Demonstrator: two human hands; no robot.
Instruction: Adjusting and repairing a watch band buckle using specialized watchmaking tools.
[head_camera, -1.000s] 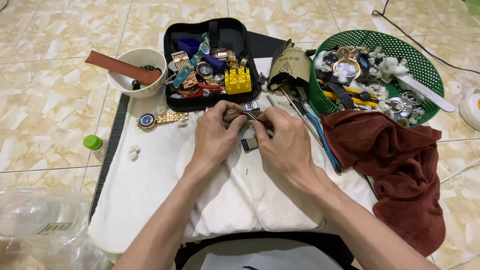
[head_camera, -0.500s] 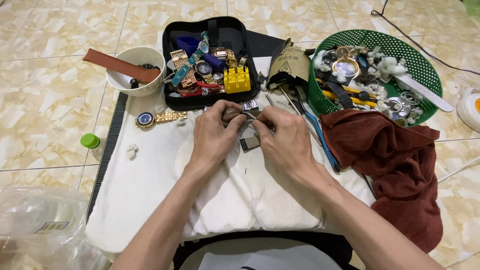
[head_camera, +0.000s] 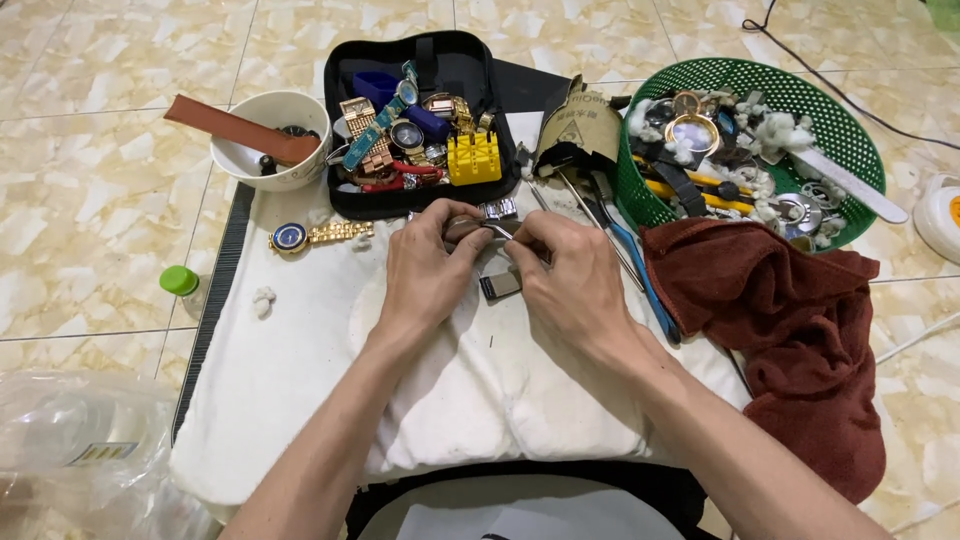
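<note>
Tiled floor, white cloth (head_camera: 300, 400): left hand (head_camera: 425, 270) and right hand (head_camera: 570, 285) both pinch a watch (head_camera: 470, 228) (metal band (head_camera: 500, 285) dangling).

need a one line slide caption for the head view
Both hands, left hand and right hand, work on a metal watch band over a white cloth.

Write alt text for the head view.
Two hands, left hand and right hand, work together on a metal watch over a white cloth on a tiled floor. Behind them lie a black case of watches and parts, a white bowl, a green basket and a dark red towel.
</note>
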